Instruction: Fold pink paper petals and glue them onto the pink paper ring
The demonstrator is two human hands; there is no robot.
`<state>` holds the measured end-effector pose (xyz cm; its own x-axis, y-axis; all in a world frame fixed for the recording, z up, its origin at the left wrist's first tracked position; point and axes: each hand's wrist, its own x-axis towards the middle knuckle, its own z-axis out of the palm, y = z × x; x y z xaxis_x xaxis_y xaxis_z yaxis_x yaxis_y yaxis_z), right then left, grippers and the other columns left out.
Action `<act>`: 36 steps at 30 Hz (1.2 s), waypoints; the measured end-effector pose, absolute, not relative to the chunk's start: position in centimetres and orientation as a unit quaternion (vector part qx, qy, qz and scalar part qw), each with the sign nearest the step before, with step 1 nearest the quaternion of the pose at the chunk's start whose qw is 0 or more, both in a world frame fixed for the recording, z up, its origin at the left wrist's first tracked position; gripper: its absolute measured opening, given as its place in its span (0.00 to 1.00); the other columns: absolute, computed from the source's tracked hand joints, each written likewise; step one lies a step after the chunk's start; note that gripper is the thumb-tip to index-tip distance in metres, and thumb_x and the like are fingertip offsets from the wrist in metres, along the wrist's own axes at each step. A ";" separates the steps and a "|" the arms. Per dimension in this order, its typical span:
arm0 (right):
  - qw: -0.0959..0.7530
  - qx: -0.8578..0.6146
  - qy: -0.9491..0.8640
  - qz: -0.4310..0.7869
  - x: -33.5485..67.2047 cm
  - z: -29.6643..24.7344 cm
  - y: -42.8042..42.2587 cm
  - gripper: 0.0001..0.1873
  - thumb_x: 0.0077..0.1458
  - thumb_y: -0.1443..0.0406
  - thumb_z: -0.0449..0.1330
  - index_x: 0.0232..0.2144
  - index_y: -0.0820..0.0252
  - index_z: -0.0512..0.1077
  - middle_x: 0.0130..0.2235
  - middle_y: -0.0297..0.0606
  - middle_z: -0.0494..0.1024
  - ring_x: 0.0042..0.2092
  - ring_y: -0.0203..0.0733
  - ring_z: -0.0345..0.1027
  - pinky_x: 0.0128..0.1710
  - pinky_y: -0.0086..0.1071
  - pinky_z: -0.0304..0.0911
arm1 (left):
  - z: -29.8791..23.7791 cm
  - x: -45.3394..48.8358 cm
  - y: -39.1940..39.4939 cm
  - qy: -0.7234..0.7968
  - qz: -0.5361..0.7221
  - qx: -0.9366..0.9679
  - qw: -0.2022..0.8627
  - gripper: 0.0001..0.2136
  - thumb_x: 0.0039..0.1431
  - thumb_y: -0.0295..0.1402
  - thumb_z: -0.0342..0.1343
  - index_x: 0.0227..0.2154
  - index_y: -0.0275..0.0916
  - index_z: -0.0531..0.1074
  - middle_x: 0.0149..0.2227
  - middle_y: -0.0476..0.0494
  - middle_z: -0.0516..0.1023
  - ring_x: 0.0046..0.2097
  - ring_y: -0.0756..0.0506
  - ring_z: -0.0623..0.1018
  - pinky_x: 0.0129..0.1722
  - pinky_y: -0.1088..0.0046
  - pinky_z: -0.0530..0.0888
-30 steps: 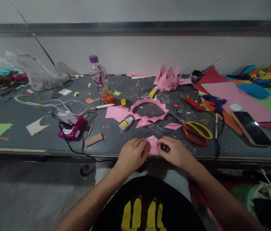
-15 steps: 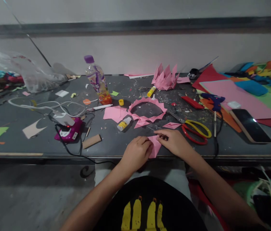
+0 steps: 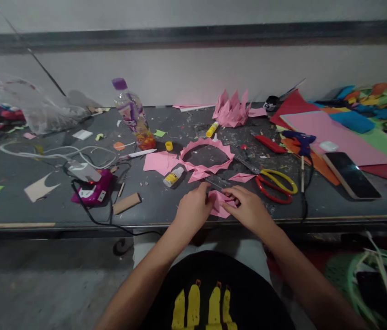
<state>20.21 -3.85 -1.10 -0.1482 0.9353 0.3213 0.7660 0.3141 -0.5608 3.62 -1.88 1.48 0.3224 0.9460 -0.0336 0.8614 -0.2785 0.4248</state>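
Near the table's front edge, a partly folded sheet of pink paper point(image 3: 221, 208) lies between my two hands. My left hand point(image 3: 195, 204) has its curled fingers closed on the paper's left side. From the right, my right hand point(image 3: 244, 204) pinches the paper's other side with thumb and fingers. Just beyond them is a ring of folded pink paper point(image 3: 229, 161) with a pointed edge. A small folded pink piece point(image 3: 242, 177) lies right of the ring. Scissors with red and yellow handles point(image 3: 279, 181) rest beside my right hand.
A small glue bottle point(image 3: 173, 177) and pink sheets point(image 3: 159, 161) lie left of the ring. Behind it stands a pink paper flower point(image 3: 231, 110). A drink bottle point(image 3: 133, 117) and purple power adapter point(image 3: 93, 190) are at left; a glue gun point(image 3: 301, 141) and phone point(image 3: 351, 176) at right.
The pink paper has turned and shows a fold across it now. Both hands have shifted slightly, the left one a little farther up the table. The whole view has swung slightly to the right.
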 end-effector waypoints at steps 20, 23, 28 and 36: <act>0.237 -0.455 -0.848 0.128 22.3 -1.0 -0.3 0.08 0.56 0.70 0.56 0.33 0.59 0.75 0.35 0.40 0.79 0.39 0.42 0.72 0.40 0.34 0.67 | 0.5 3.5 -2.6 0.487 0.133 0.861 0.054 0.06 0.60 0.27 0.50 0.35 0.37 0.73 0.38 0.43 0.72 0.43 0.45 0.71 0.41 0.70 0.71; 0.251 -0.411 -0.868 0.121 23.0 -1.2 -0.2 0.09 0.57 0.69 0.54 0.34 0.59 0.75 0.35 0.40 0.79 0.39 0.42 0.72 0.40 0.35 0.68 | 0.2 3.7 -2.2 0.472 0.098 0.875 0.041 0.07 0.60 0.27 0.50 0.32 0.35 0.73 0.35 0.42 0.72 0.39 0.45 0.72 0.40 0.69 0.71; 0.272 -0.380 -0.878 0.109 23.4 -1.5 -0.6 0.12 0.60 0.67 0.52 0.37 0.58 0.76 0.34 0.40 0.78 0.37 0.40 0.72 0.37 0.32 0.69 | 0.1 3.8 -1.3 0.447 0.074 0.888 0.078 0.10 0.62 0.26 0.46 0.42 0.37 0.70 0.38 0.44 0.72 0.38 0.47 0.75 0.37 0.72 0.73; 0.292 -0.364 -0.880 0.089 24.0 -1.8 -0.8 0.11 0.58 0.68 0.53 0.35 0.60 0.77 0.34 0.40 0.78 0.36 0.39 0.73 0.35 0.31 0.70 | 0.1 4.0 -1.1 0.444 0.060 0.890 0.086 0.11 0.63 0.26 0.44 0.43 0.37 0.70 0.39 0.42 0.71 0.38 0.46 0.76 0.37 0.71 0.74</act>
